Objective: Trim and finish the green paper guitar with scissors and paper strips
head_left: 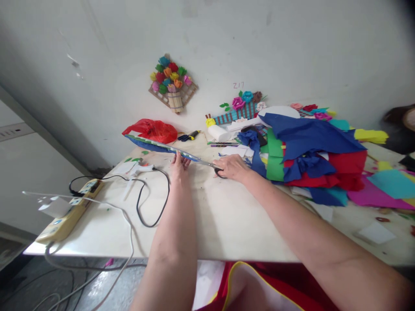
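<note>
My left hand pinches a long flat piece with blue paper on its underside and a green-and-white edge, held tilted above the table. In my right hand is a pair of scissors, fingers wrapped round the black handles. The scissor blades point left and reach the near end of the blue piece, close to my left fingers. Whether the blades are apart or together is too small to tell. Behind the blue piece lies a crumpled red plastic bag.
Right of my hands, blue, red and green paper is heaped. A yellow power strip, loose cords and a white glue gun lie on the left. Pliers and pens rest toward the wall. A paper-flower basket hangs there.
</note>
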